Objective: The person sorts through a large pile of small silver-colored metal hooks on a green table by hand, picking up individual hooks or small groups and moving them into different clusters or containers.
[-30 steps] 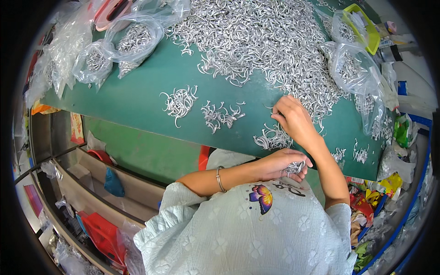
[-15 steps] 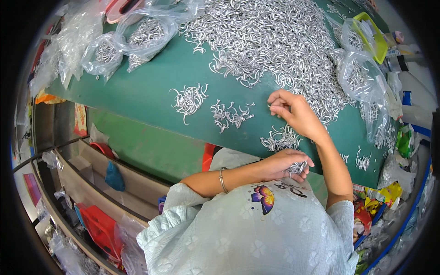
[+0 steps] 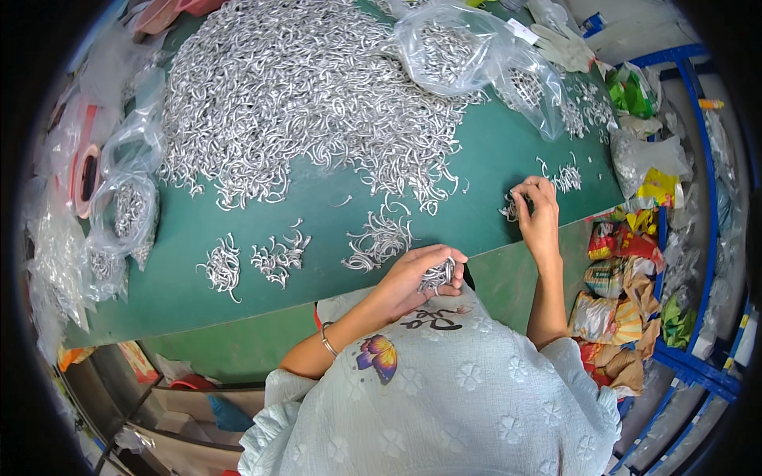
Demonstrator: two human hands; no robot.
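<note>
Cupped in my left hand (image 3: 403, 279), at the table's near edge in front of my body, is a bunch of silvery curved metal pieces (image 3: 436, 274). My right hand (image 3: 540, 213) reaches out to the right, its thumb and fingertips pinched together beside a small pile of the same pieces (image 3: 509, 209). Whether a piece sits between those fingertips is too small to tell. Just beyond my left hand lies a loose pile (image 3: 379, 239). Two smaller piles, one spread out (image 3: 279, 259) and one tangled (image 3: 223, 268), lie to its left.
A large heap of curved pieces (image 3: 278, 95) covers the far part of the green table (image 3: 317, 297). Clear plastic bags of pieces stand at the left (image 3: 131, 210) and far right (image 3: 448, 55). Another small pile (image 3: 567, 178) lies beyond my right hand. A blue rack (image 3: 706, 159) stands at right.
My view has swung to the right. My right hand has moved from beside the large heap to the small pile near the table's right end. My left hand still holds its bunch.
</note>
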